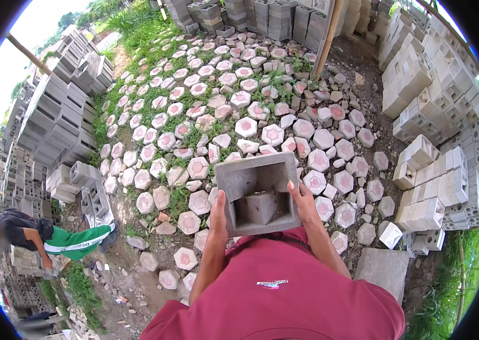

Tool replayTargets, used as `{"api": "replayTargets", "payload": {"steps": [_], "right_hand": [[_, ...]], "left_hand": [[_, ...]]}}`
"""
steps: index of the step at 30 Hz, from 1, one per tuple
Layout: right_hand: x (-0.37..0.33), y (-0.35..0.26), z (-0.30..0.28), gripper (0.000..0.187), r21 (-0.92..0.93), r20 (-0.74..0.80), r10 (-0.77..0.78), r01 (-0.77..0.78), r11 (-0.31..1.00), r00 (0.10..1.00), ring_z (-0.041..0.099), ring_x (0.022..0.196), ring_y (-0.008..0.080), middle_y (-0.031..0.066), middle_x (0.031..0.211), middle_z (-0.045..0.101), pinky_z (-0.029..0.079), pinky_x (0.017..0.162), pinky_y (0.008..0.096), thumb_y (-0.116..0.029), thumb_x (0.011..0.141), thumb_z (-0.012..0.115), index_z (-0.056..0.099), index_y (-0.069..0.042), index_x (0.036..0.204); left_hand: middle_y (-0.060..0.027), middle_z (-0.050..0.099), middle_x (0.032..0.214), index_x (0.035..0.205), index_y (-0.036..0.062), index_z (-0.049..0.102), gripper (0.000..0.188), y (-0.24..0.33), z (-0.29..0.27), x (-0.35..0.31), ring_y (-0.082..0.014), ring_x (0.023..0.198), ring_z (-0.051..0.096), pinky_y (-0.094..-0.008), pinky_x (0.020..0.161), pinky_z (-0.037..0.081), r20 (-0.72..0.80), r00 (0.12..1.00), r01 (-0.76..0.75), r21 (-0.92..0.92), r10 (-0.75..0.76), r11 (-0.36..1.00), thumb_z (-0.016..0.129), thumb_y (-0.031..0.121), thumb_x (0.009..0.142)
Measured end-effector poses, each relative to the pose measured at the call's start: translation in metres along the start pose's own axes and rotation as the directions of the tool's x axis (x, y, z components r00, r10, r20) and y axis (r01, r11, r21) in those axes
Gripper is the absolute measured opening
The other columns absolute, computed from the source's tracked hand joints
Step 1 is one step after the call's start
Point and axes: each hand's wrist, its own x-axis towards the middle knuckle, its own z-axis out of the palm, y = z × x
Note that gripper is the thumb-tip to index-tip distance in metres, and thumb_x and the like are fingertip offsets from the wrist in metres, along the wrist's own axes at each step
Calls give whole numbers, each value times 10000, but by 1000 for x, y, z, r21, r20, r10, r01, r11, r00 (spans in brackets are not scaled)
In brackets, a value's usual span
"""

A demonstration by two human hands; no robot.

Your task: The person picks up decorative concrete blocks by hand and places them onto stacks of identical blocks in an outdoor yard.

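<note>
Between my two hands is a grey hollow concrete block [229, 178], held in front of my body. Its open side faces up, showing deep hollows around a raised wedge-shaped piece in the middle. My left hand [218, 213] grips the block's left side, with the thumb up along the wall. On the opposite side my right hand [304, 203] is closed on it, thumb over the rim. The fingers under and behind the block are mostly hidden. Below and beyond it lie hexagonal paving stones [245, 127] with reddish centres.
Stacked hollow blocks stand left [52, 116] and right [420, 192], with more grey blocks [273, 20] at the back. A wooden post [328, 39] rises at the far right. A person in green trousers [78, 242] is at left. A flat slab [384, 271] lies lower right.
</note>
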Motion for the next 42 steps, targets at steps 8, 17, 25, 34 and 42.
{"api": "replayTargets", "payload": {"steps": [8,17,25,34,42], "right_hand": [[206,-144,-30,707,-89,51,-68,72,993,996,509,1164,198,132,1257,585,362,1020,327,-493,883,636,489,3,1365],[360,-163,-18,736,-67,125,22,-14,998,992,484,1200,221,142,1272,575,325,1049,322,-563,886,593,511,2,1349],[512,-216,17,758,-67,47,-7,10,998,999,485,1205,204,154,1284,563,333,1043,310,-549,883,612,487,27,1359],[666,-281,60,749,-40,-59,21,-23,999,998,485,1200,202,137,1274,563,324,1048,313,-540,872,634,513,49,1319],[779,-306,78,718,-7,-57,43,-44,999,997,510,1158,168,112,1253,580,345,1031,291,-519,879,639,523,36,1319]], "left_hand": [[-143,528,1301,1343,-60,439,709,121,145,161,-225,1183,510,-349,1014,384,37,997,-62,23,61,998,547,505,930],[-127,600,1196,1282,-61,492,645,160,160,288,-206,1032,617,-326,877,504,-119,988,-85,100,97,991,568,472,928],[-113,560,1233,1279,-24,524,688,252,197,440,-195,1147,498,-320,1012,342,-63,998,-19,173,31,985,622,523,874],[-114,600,1183,1262,-20,536,603,353,221,613,-193,1078,557,-318,950,406,14,996,87,164,-90,983,700,364,827],[-108,616,1127,1232,-43,537,549,407,240,714,-193,1016,586,-323,906,446,45,991,118,101,-123,988,692,313,843]]}}
